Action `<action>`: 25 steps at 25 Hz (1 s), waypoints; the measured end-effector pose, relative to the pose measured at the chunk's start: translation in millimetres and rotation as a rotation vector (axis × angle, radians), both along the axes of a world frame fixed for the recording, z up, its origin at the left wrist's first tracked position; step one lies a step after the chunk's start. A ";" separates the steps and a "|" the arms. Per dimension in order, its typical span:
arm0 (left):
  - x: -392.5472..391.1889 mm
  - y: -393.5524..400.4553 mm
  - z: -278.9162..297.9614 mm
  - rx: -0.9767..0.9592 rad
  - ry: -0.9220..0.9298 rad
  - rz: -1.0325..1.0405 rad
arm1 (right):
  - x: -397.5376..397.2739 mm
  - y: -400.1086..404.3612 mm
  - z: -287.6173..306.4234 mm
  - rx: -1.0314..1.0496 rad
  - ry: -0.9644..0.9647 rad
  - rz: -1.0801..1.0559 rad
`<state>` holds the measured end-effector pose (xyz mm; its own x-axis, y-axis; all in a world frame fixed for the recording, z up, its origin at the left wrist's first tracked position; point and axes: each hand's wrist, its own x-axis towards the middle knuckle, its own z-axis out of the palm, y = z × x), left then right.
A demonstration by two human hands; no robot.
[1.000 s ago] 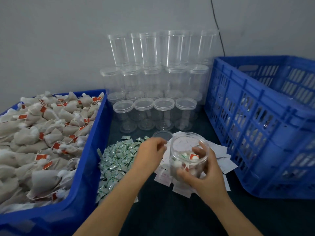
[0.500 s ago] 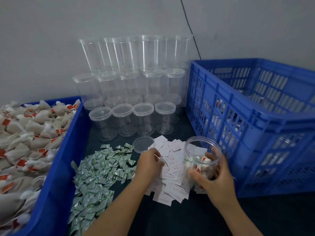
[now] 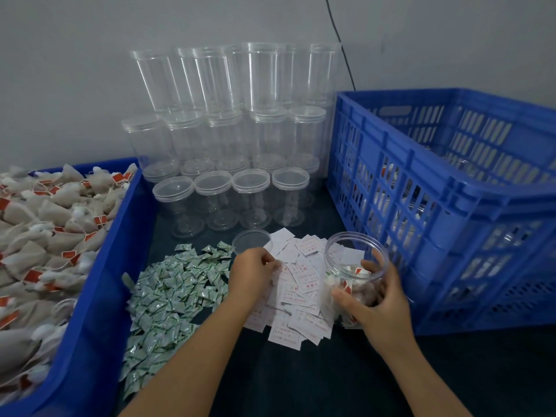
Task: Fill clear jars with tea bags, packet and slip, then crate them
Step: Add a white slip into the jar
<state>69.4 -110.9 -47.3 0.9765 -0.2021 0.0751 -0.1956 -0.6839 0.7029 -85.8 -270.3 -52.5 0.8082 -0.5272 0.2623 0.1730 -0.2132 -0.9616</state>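
**q:** counting everything in that shot, what did you get?

**a:** two hands, one open jar [image 3: 355, 275], one loose lid [image 3: 252, 241], two blue containers. the right hand [image 3: 380, 308] was curled round the open jar, thumb on the near wall, fingers round the far side. the jar sat on the dark table [image 3: 301, 380] just beside the blue crate [image 3: 445, 206], leaning a bit toward the camera, with a few tea bags in the bottom, red tags showing. couldn't get an exact count in there.

**q:** and the left?

**a:** the left hand [image 3: 252, 273] was down on the pile of white slips [image 3: 301, 284], fingertips bent onto the paper. looked like it was pinching a slip but i honestly couldn't tell. way too many slips to count, same for the green-and-white packets [image 3: 174, 296] left of them.

**q:** spare jars?

**a:** four lidded ones in the front row [image 3: 231, 200], more stacked behind against the wall, roughly three tiers, overlapping too much to count. blue bin [image 3: 99, 296] on the left was heaped with tea bags [image 3: 45, 236].
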 end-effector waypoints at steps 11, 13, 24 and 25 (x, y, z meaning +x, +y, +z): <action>-12.7 15.2 63.4 -0.669 0.128 0.016 | 6.9 3.6 -0.4 0.003 0.018 0.013; -25.0 15.5 80.3 -0.754 0.180 -0.067 | 8.4 8.9 1.0 -0.010 0.006 0.035; -64.4 -16.2 99.5 -0.096 -0.155 -0.334 | 12.4 26.3 -2.0 0.016 -0.028 0.098; -64.6 -18.7 98.6 -0.032 -0.204 -0.340 | 12.0 26.4 -2.0 0.017 -0.028 0.103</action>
